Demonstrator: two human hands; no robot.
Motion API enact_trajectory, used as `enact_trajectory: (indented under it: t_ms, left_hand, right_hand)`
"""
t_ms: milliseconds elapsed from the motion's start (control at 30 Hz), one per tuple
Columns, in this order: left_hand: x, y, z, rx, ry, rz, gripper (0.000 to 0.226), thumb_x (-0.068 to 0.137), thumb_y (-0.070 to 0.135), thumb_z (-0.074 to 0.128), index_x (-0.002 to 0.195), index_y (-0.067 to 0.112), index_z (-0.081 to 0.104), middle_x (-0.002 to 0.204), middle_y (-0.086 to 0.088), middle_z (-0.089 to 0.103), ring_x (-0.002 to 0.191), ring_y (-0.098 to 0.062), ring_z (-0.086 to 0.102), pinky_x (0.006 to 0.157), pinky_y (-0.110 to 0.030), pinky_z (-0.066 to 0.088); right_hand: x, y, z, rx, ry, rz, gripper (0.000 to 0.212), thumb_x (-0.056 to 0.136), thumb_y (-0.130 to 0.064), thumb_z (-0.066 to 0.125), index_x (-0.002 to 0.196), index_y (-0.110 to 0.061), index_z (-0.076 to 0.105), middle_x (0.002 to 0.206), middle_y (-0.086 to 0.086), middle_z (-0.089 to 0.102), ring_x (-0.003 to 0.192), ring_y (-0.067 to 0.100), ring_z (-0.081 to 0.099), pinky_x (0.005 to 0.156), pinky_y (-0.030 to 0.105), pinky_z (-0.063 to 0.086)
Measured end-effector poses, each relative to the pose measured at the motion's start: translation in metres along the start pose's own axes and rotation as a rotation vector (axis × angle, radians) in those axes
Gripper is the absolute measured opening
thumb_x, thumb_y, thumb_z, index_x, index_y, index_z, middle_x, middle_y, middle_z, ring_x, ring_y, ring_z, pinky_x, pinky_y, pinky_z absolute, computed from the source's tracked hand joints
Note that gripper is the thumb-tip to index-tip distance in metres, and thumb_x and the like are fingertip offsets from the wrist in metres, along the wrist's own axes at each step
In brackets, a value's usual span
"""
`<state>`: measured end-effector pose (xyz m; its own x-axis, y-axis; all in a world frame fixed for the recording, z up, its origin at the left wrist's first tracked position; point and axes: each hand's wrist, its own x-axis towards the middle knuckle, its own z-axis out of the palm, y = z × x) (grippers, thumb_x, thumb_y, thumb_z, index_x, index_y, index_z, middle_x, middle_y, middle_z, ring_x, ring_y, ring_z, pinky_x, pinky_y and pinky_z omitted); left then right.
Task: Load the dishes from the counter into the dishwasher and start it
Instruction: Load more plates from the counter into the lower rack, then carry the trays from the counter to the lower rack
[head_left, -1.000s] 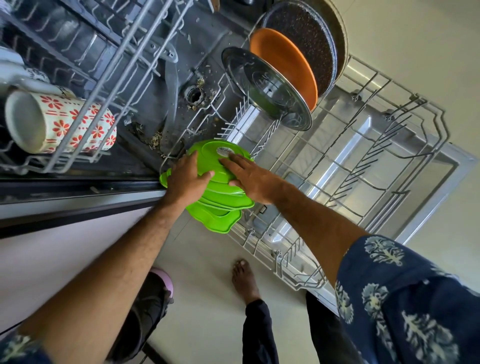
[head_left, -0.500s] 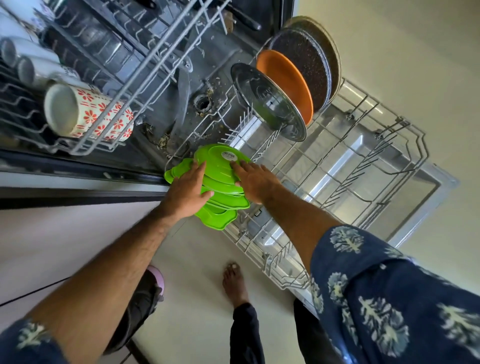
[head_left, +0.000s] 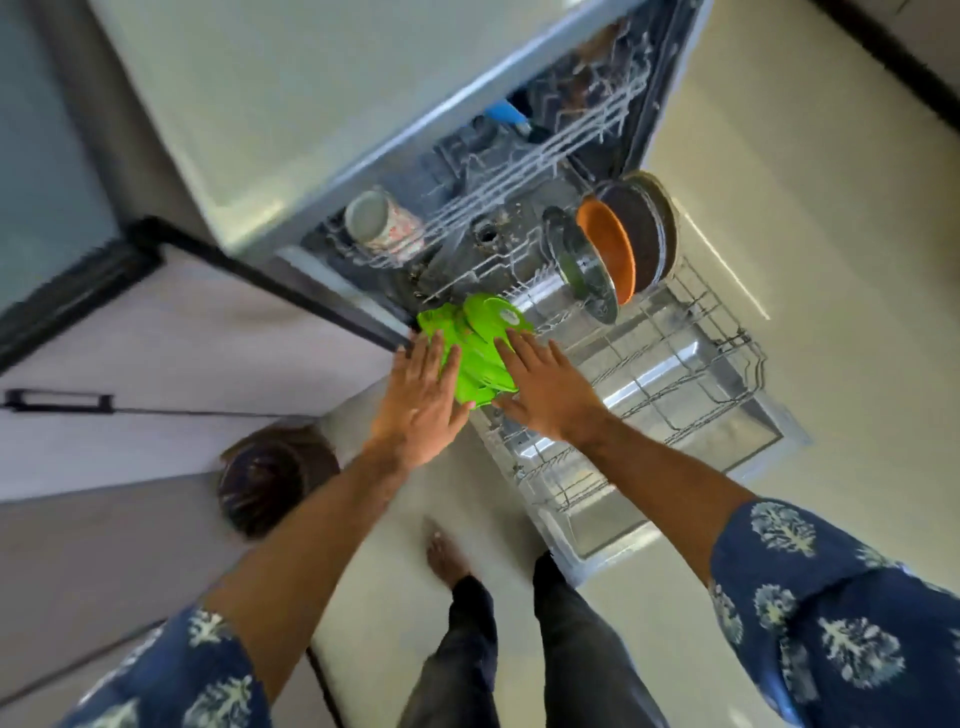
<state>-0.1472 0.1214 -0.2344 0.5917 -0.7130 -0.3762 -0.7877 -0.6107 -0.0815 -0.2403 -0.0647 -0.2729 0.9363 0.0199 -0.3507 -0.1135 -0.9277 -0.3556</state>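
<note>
Dishwasher (head_left: 519, 171), door down, both racks drawn out; occupies the upper centre to right of the frame.

Lower rack (head_left: 691, 374), pale wire, largely bare at its right and lower parts. Holds, upper right: one steel plate (head_left: 582, 270), shiny and round; one orange plate (head_left: 610, 249), matte; one dark speckled plate (head_left: 644, 228) with another rim behind it. All stand on edge between the tines.

Green plates (head_left: 480, 353), bright glossy plastic, several fanned together at the rack's left corner, centre of frame; whether each sits in its own slot cannot be told.

Upper rack (head_left: 524, 161): one cylindrical floral mug (head_left: 387, 223) lying on its side; blurred items further in, including something blue.

Left hand (head_left: 421, 400), fingers straight and slightly spread, flat against the green plates. Right hand (head_left: 550, 387), fingers straight and spread, likewise touching them.

Progress, by judgement: loading well advanced; the counter is out of sight, so remaining dishes are unknown. Racks still out, door open, machine not started.
</note>
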Motion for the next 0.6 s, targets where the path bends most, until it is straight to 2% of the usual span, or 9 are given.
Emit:
enact_trajectory:
  t_ms: [167, 267, 367, 467, 600]
  left_hand:
    - [-0.118, -0.013, -0.053, -0.114, 0.022, -0.198, 0.082, 0.092, 0.058, 0.026, 0.153, 0.003, 0.030, 0.159, -0.024, 0.026, 0.146, -0.043, 0.028, 0.117, -0.059, 0.024]
    - [-0.193, -0.025, -0.066, -0.143, 0.067, -0.328, 0.081, 0.093, 0.058, 0.026, 0.152, 0.003, 0.033, 0.160, -0.023, 0.026, 0.148, -0.041, 0.025, 0.118, -0.059, 0.023]
    - [-0.269, -0.043, -0.072, -0.144, 0.130, -0.477, 0.080, 0.095, 0.059, 0.025, 0.156, 0.007, 0.024, 0.164, -0.019, 0.016, 0.152, -0.036, 0.014, 0.121, -0.056, 0.018]
    - [-0.356, -0.055, -0.076, -0.189, 0.218, -0.642, 0.079, 0.096, 0.058, 0.032, 0.157, 0.009, 0.020, 0.165, -0.015, 0.013, 0.153, -0.034, 0.009, 0.122, -0.056, 0.016]
    - [-0.473, -0.059, -0.069, -0.254, 0.302, -0.888, 0.076, 0.095, 0.057, 0.029, 0.155, 0.009, 0.030, 0.163, -0.015, 0.022, 0.151, -0.036, 0.018, 0.121, -0.057, 0.019]
  right_hand:
    - [-0.041, -0.087, -0.057, -0.100, 0.073, -0.228, 0.085, 0.095, -0.061, 0.041, 0.158, -0.012, 0.011, 0.165, 0.012, 0.010, 0.152, 0.030, 0.013, 0.121, 0.052, 0.010]
    - [-0.062, -0.149, -0.079, -0.152, 0.090, -0.362, 0.084, 0.093, -0.061, 0.036, 0.158, -0.012, 0.015, 0.165, 0.010, 0.013, 0.152, 0.027, 0.013, 0.122, 0.052, 0.015]
    - [-0.076, -0.214, -0.095, -0.205, 0.113, -0.483, 0.084, 0.092, -0.064, 0.031, 0.157, -0.011, 0.019, 0.163, 0.011, 0.020, 0.151, 0.026, 0.019, 0.120, 0.053, 0.019]
    - [-0.092, -0.288, -0.099, -0.221, 0.118, -0.644, 0.084, 0.092, -0.060, 0.040, 0.157, -0.012, 0.018, 0.163, 0.010, 0.019, 0.150, 0.027, 0.020, 0.119, 0.054, 0.021]
    - [-0.117, -0.393, -0.093, -0.240, 0.150, -0.865, 0.082, 0.094, -0.055, 0.051, 0.157, -0.011, 0.022, 0.163, 0.010, 0.020, 0.150, 0.028, 0.020, 0.120, 0.054, 0.019]
